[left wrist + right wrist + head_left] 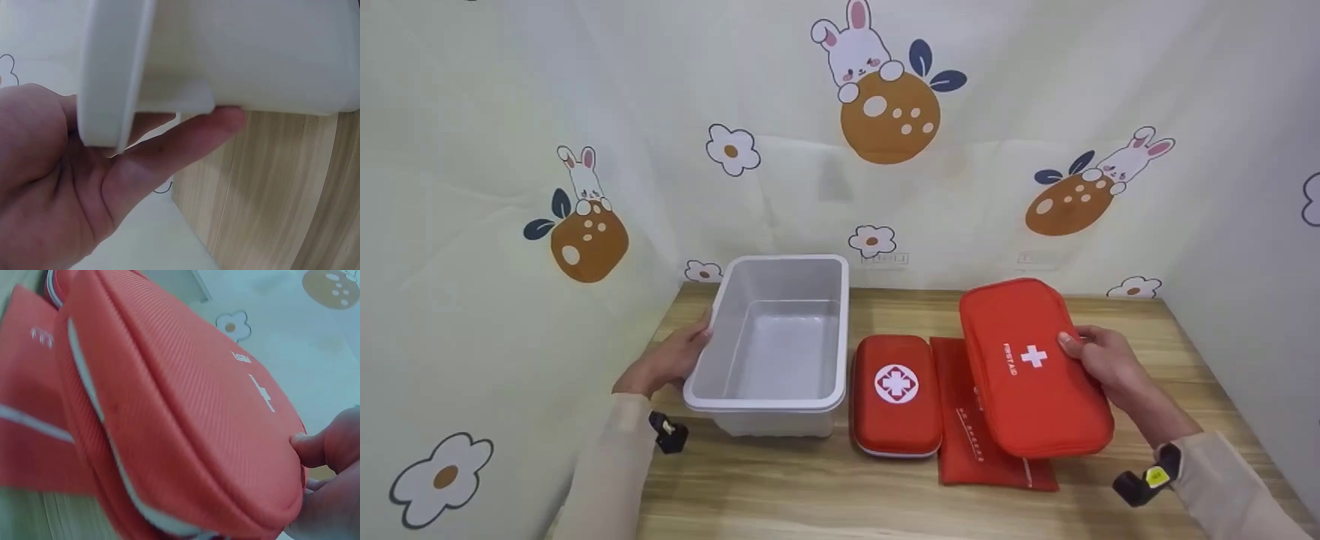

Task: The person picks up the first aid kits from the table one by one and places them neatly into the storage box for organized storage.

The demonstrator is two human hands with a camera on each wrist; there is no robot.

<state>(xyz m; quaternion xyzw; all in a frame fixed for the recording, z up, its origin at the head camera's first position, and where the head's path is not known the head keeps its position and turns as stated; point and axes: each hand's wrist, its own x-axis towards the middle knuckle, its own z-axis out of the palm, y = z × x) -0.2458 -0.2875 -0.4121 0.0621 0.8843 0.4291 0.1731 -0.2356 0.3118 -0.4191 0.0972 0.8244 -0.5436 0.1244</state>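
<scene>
At the left of the head view my left hand (675, 358) grips the side rim of an open, deep white plastic bin (841, 337). In the left wrist view, the bin's rim (107, 84) sits in that hand (73, 174), and one finger reaches under it along the outer wall. My right hand (1110, 364) holds a large red first aid bag (1035, 397) by its right edge, thumb on the front face. The bag is tilted, overlapping a flat red pouch (960, 442). In the right wrist view, the thumb (315, 447) presses the bag's edge.
Between the bin and the pouch lies a smaller red first aid case (896, 431) with a white round emblem. All stand on a wood-grain table (780, 487). A pale curtain (780, 75) with rabbit and flower prints encloses the back and sides.
</scene>
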